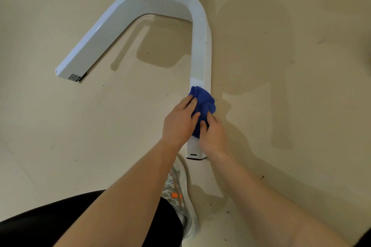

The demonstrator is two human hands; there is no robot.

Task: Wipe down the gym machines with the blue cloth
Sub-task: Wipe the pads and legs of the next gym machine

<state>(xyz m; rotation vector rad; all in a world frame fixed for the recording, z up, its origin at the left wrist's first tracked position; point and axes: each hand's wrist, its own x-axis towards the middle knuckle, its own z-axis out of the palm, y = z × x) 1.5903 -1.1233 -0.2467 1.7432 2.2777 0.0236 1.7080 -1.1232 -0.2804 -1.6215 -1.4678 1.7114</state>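
A pale sneaker (181, 192) with orange lace tabs stands on the speckled beige floor (60, 136).

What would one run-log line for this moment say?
step: wiping | blue cloth: bunched on white frame leg, near its end | left hand: presses cloth | right hand: pinches cloth
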